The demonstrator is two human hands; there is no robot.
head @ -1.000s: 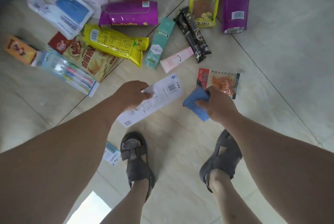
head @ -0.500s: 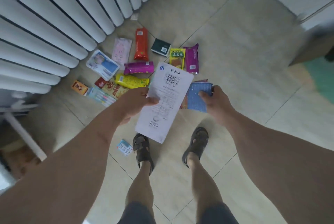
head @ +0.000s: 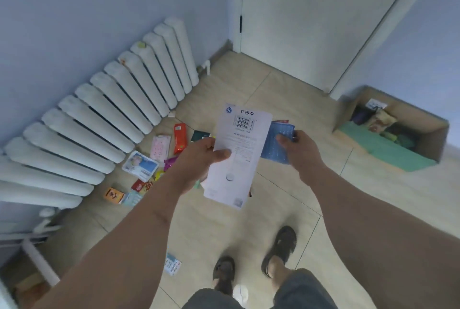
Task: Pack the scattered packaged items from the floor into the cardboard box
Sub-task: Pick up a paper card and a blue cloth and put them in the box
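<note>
My left hand [head: 201, 159] grips a long white flat package [head: 239, 156] with a barcode at its top, held upright in mid-air. Beside it, my right hand [head: 297, 146] holds a blue dotted packet [head: 276, 141], partly hidden behind the white one. The open cardboard box [head: 423, 124] lies on the floor at the far right, with several packets and a green lining inside. Several packaged items remain on the tiles below my hands: a red pouch [head: 179, 137], a pink packet [head: 160, 147], a blue-and-white pack [head: 140, 165] and an orange box [head: 113, 194].
A white radiator [head: 99, 119] runs along the left wall behind the items. A closed white door [head: 311, 22] is straight ahead. A small blue-and-white packet [head: 173, 264] lies near my sandalled feet [head: 251, 264]. White pipes and a stand [head: 37, 241] are at lower left.
I have stood up from a crouch, lifting the white package and the blue packet off the floor. The view rose and turned right, bringing the door and cardboard box into sight.
</note>
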